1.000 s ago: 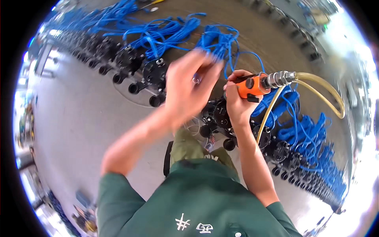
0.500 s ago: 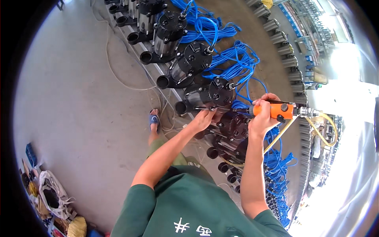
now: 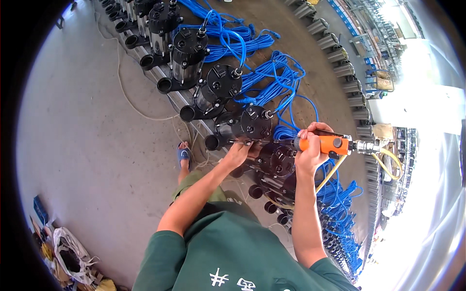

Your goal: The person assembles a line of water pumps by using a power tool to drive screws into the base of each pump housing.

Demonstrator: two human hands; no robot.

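Note:
My right hand (image 3: 310, 154) is wrapped round an orange air screwdriver (image 3: 326, 144), which lies almost level with its dark tip toward the pumps. A yellow air hose (image 3: 392, 162) runs from its metal coupling. At the side of a black-topped submersible pump (image 3: 256, 122) with a metal body, my left hand (image 3: 237, 154) has its fingers pinched together near the lid's edge. Whatever they hold is hidden. Just nearer to me stands another dark pump (image 3: 281, 161), below the screwdriver's tip.
More pumps (image 3: 188, 51) stand in a row along a bench edge. Coiled blue cables (image 3: 276, 80) lie beside them on a brown surface (image 3: 323, 63). Metal cylinders (image 3: 343, 69) line its far side. A pale cord (image 3: 128, 99) crosses the floor; a white sack (image 3: 73, 254) sits lower left.
The whole view has shifted, so pumps and hands appear farther left and slightly lower. Both hands stay by the same pump, and the right still grips the air screwdriver.

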